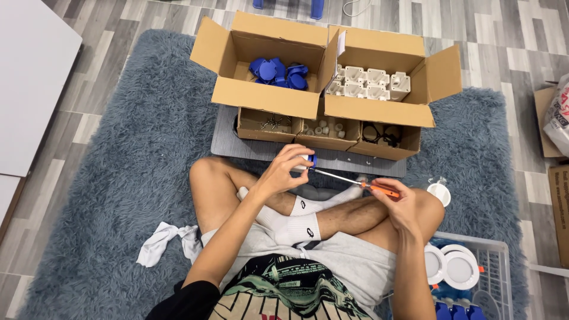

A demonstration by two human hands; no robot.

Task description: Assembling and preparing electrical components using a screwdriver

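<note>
Fingers of your left hand [283,172] pinch a small white-and-blue plastic part [306,161] over your crossed legs, while your right hand [398,201] grips an orange-handled screwdriver [355,181], tip touching that part, near 2 open cardboard boxes [278,98].

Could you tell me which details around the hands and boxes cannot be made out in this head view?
- Small white and blue part: mostly covered by the left hand; its shape is unclear.
- Screwdriver tip: hidden where it meets the part.
- Contents of the three small boxes: too small to identify.
- White round fittings in the basket: cut off by the bottom edge.
- Bag: cut off by the right edge.
</note>
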